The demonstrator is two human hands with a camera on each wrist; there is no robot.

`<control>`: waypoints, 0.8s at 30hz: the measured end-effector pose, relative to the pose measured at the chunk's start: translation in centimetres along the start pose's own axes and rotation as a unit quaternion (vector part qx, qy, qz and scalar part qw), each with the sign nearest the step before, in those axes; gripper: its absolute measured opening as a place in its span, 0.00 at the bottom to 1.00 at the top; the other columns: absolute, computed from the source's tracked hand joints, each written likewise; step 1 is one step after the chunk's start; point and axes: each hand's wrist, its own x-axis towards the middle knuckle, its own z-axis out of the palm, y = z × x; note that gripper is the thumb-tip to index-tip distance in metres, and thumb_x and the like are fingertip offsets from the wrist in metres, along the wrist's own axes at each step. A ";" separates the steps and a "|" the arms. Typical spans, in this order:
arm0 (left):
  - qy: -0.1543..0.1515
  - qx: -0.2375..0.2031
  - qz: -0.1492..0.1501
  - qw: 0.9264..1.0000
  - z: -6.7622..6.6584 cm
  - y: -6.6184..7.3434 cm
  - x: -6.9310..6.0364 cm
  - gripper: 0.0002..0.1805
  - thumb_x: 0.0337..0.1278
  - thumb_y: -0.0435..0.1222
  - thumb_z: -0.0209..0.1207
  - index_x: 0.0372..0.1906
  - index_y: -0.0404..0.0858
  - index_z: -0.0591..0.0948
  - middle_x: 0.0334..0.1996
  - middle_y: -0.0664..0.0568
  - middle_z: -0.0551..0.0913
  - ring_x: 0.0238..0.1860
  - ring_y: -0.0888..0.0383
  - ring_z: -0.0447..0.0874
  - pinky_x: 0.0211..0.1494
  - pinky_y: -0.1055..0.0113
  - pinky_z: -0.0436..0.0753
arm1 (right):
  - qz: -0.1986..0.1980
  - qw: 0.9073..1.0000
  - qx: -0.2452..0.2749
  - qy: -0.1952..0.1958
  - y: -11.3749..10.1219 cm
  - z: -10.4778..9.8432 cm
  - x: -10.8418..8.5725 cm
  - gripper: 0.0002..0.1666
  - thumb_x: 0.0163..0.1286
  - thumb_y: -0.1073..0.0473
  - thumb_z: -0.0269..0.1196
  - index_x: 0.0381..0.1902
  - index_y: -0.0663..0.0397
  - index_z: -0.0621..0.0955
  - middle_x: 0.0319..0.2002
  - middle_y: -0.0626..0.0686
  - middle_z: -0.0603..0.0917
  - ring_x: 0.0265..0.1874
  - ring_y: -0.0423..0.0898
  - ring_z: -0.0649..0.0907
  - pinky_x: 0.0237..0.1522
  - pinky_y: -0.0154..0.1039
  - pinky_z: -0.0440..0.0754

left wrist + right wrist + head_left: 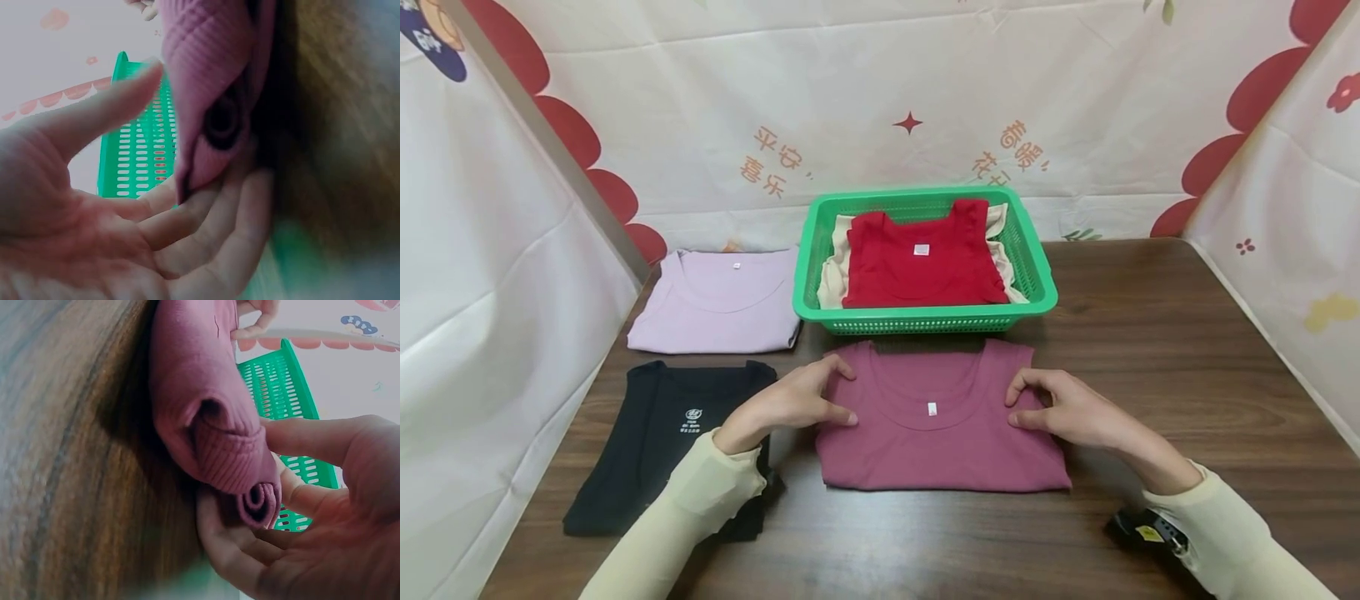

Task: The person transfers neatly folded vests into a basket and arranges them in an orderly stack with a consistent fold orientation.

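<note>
A folded mauve shirt (917, 454) lies on the table in front of the basket, its neckline and white label facing up. At its left side my left hand (793, 400) grips the edge, thumb on top; in the left wrist view the fingers (187, 219) reach under the folded layers. My right hand (1078, 408) holds the opposite side in the same way. Seen from the right wrist, the thumb (312, 437) is on the upper face of the mauve shirt (194, 369) and the other fingers are beneath its rolled edge.
Behind the shirt stands a green basket (925, 317) holding a folded red shirt (917, 275) on cream cloth (833, 275). To the left lie a folded lilac shirt (722, 325) and a black shirt (647, 450). A printed curtain (850, 83) borders the wooden table (1165, 333).
</note>
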 end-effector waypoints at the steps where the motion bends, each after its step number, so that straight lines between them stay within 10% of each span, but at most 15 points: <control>1: -0.001 -0.002 0.003 1.000 0.0 0.0 0.1 0.30 0.50 0.40 0.77 0.58 0.42 0.77 0.47 0.47 0.83 0.50 0.53 0.77 0.56 0.58 0.76 | -0.003 1.000 0.003 0.000 0.0 0.0 0.0 0.09 0.63 0.60 0.73 0.38 0.48 0.82 0.31 0.47 0.77 0.32 0.37 0.71 0.34 0.33 0.69; 10: -0.025 -0.159 -0.008 0.987 0.5 0.0 0.5 0.38 0.53 0.35 0.75 0.65 0.35 0.67 0.48 0.43 0.82 0.48 0.55 0.81 0.57 0.62 0.77 | -0.016 1.000 0.010 0.000 0.4 0.3 0.0 0.09 0.63 0.62 0.72 0.36 0.46 0.82 0.30 0.46 0.78 0.32 0.37 0.73 0.35 0.33 0.71; 18: -0.031 -0.181 -0.045 0.982 0.6 0.1 0.5 0.47 0.53 0.43 0.74 0.74 0.40 0.62 0.63 0.43 0.73 0.64 0.49 0.72 0.71 0.50 0.72 | -0.015 1.000 0.014 -0.006 0.4 0.2 -0.1 0.08 0.64 0.62 0.72 0.37 0.48 0.82 0.32 0.47 0.79 0.33 0.38 0.73 0.35 0.34 0.70; 24: -0.062 -0.214 -0.062 0.973 0.6 0.3 0.2 0.46 0.54 0.44 0.74 0.75 0.41 0.63 0.60 0.44 0.75 0.55 0.54 0.79 0.56 0.60 0.83 | -0.008 1.000 0.020 -0.014 0.3 0.2 0.0 0.08 0.64 0.62 0.72 0.38 0.48 0.82 0.33 0.48 0.79 0.35 0.38 0.74 0.37 0.33 0.71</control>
